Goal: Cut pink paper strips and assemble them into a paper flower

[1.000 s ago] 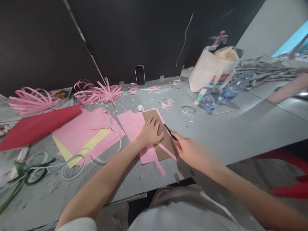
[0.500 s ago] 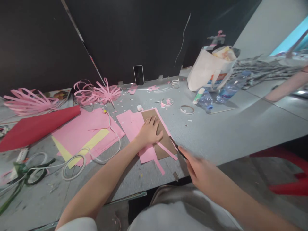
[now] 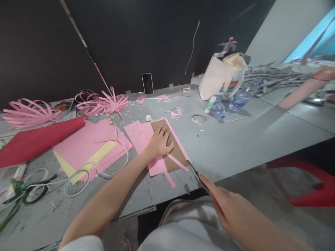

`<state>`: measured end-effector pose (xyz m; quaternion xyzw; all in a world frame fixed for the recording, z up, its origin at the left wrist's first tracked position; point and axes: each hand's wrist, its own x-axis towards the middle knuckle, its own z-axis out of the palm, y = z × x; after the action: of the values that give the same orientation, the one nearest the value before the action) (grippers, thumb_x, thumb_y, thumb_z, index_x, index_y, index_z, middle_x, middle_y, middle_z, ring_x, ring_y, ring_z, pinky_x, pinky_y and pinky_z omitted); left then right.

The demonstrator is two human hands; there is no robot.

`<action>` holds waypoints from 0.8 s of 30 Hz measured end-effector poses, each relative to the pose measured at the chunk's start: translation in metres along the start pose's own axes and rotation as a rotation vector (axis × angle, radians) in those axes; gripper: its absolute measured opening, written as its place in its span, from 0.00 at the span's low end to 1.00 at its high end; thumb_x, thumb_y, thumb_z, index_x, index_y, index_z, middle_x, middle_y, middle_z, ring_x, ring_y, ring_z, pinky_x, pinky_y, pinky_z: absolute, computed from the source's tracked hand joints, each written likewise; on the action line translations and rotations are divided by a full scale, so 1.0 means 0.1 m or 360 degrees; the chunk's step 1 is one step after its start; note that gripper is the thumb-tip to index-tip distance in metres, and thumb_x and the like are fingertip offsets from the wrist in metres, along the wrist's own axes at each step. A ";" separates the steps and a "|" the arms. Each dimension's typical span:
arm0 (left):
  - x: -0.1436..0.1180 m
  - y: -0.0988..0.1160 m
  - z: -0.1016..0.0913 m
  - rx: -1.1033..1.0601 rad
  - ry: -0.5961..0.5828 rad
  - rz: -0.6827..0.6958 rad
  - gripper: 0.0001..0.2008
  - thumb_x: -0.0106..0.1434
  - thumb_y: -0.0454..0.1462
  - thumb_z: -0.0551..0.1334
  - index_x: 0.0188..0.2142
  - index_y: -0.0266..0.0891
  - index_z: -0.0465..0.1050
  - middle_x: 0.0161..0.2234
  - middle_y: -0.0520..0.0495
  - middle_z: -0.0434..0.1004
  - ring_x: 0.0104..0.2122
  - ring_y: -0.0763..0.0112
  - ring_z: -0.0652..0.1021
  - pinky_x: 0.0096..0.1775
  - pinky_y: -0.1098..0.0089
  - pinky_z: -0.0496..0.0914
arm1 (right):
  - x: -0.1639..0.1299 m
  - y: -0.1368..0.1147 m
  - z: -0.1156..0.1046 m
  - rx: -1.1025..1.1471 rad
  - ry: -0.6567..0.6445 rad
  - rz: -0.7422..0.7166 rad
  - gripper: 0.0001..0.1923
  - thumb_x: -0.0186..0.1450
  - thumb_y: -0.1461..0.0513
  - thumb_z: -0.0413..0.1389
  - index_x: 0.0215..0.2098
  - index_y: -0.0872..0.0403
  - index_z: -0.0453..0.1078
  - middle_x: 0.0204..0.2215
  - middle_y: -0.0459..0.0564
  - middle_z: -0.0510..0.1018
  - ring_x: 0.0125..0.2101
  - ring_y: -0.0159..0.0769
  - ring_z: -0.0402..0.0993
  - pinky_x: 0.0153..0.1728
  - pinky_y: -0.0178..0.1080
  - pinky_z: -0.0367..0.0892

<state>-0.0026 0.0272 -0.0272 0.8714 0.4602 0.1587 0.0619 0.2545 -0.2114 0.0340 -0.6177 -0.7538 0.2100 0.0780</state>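
My left hand [image 3: 160, 141] lies flat with fingers spread on a brown cardboard rectangle [image 3: 180, 148], pressing it onto pink paper [image 3: 157, 166]. A pink edge shows along the cardboard's right side. My right hand [image 3: 222, 198] is closed around a slim dark knife [image 3: 196, 172], index finger stretched along its top. The knife's tip touches the pink edge near the cardboard's lower right corner. Pink strips [image 3: 177, 162] lie across and below the cardboard.
Left are pink sheets [image 3: 75, 139], red paper [image 3: 44, 139], a white cable [image 3: 123, 165] and pink strip loops [image 3: 31, 113]. Farther back stand a phone [image 3: 147, 83], a white bag [image 3: 211, 76] and plastic bottles [image 3: 242, 97]. Another person's arm [image 3: 303, 90] rests at far right.
My right hand has drawn the knife down along the cardboard's right edge, towards me. My left hand stays pressed on the cardboard. The view has shifted slightly.
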 end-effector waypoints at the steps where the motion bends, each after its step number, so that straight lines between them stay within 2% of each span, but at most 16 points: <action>1: 0.00 0.00 0.00 0.0006 -0.0001 -0.0003 0.34 0.70 0.48 0.56 0.69 0.29 0.64 0.74 0.28 0.60 0.75 0.40 0.60 0.73 0.45 0.56 | -0.03 0.00 -0.01 0.0035 -0.0030 0.0002 0.46 0.63 0.62 0.56 0.78 0.32 0.56 0.32 0.54 0.85 0.24 0.52 0.81 0.23 0.48 0.73; 4: 0.00 0.00 0.00 0.0003 0.0006 -0.0008 0.34 0.70 0.48 0.56 0.69 0.30 0.64 0.74 0.28 0.61 0.75 0.40 0.60 0.73 0.45 0.57 | -0.12 0.01 -0.05 0.0113 -0.0043 0.0050 0.45 0.65 0.61 0.55 0.77 0.27 0.55 0.32 0.53 0.86 0.26 0.55 0.83 0.23 0.50 0.75; 7: 0.00 0.01 0.00 0.0005 -0.0003 -0.0008 0.35 0.71 0.49 0.56 0.69 0.29 0.64 0.74 0.27 0.61 0.74 0.40 0.60 0.73 0.45 0.57 | -0.18 0.04 -0.11 0.0153 0.0068 0.0120 0.38 0.69 0.60 0.54 0.75 0.31 0.62 0.33 0.53 0.87 0.29 0.53 0.85 0.27 0.48 0.77; 9: 0.00 0.01 0.00 0.0016 -0.0010 -0.0006 0.35 0.71 0.48 0.56 0.69 0.28 0.64 0.74 0.26 0.60 0.74 0.40 0.61 0.73 0.44 0.56 | -0.16 0.11 -0.15 0.0185 0.0205 0.0143 0.32 0.73 0.57 0.51 0.74 0.33 0.64 0.42 0.55 0.88 0.38 0.53 0.87 0.33 0.46 0.79; 11: 0.00 0.01 -0.01 0.0028 -0.0013 -0.0004 0.35 0.71 0.48 0.55 0.70 0.29 0.64 0.74 0.27 0.60 0.74 0.40 0.60 0.73 0.44 0.56 | -0.07 0.24 -0.18 0.0168 0.0358 0.0188 0.29 0.77 0.54 0.48 0.75 0.35 0.62 0.54 0.56 0.85 0.49 0.52 0.85 0.41 0.46 0.79; 13: -0.01 0.02 -0.03 0.0045 -0.0031 -0.0006 0.35 0.72 0.49 0.54 0.71 0.27 0.63 0.74 0.27 0.59 0.75 0.41 0.59 0.74 0.45 0.55 | 0.08 0.43 -0.17 0.0047 0.0433 0.0262 0.29 0.78 0.53 0.46 0.77 0.39 0.60 0.57 0.57 0.84 0.49 0.52 0.85 0.41 0.45 0.78; 16: -0.02 0.05 -0.07 0.0051 -0.0086 -0.0023 0.36 0.73 0.48 0.53 0.72 0.24 0.61 0.75 0.26 0.56 0.76 0.41 0.57 0.75 0.47 0.53 | 0.37 0.72 -0.13 -0.0269 0.0462 0.0306 0.30 0.78 0.55 0.43 0.76 0.47 0.60 0.44 0.57 0.85 0.34 0.50 0.84 0.30 0.43 0.72; 18: -0.03 0.06 -0.09 0.0039 -0.0102 -0.0036 0.37 0.73 0.48 0.53 0.72 0.24 0.60 0.76 0.26 0.56 0.76 0.42 0.56 0.75 0.48 0.52 | 0.59 0.86 -0.10 -0.0459 0.0445 0.0258 0.31 0.79 0.56 0.40 0.78 0.50 0.58 0.39 0.57 0.81 0.30 0.48 0.81 0.27 0.42 0.68; 21: -0.04 0.07 -0.10 0.0031 -0.0082 -0.0042 0.36 0.74 0.48 0.53 0.72 0.26 0.61 0.76 0.27 0.56 0.76 0.43 0.57 0.75 0.48 0.53 | 0.95 0.96 -0.11 -0.0602 0.0475 0.0117 0.31 0.79 0.58 0.39 0.77 0.53 0.59 0.39 0.59 0.76 0.35 0.50 0.79 0.33 0.44 0.71; 24: -0.05 0.06 -0.08 0.0021 -0.0067 -0.0031 0.36 0.74 0.48 0.53 0.72 0.26 0.61 0.75 0.27 0.56 0.76 0.43 0.57 0.75 0.48 0.53 | 1.35 0.92 -0.20 -0.0481 0.0517 0.0001 0.29 0.77 0.55 0.45 0.71 0.56 0.68 0.45 0.65 0.76 0.45 0.56 0.77 0.45 0.52 0.74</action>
<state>-0.0031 0.0196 -0.0188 0.8704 0.4682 0.1367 0.0674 0.3143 -0.0637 -0.0052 -0.6483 -0.7541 -0.0076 0.1050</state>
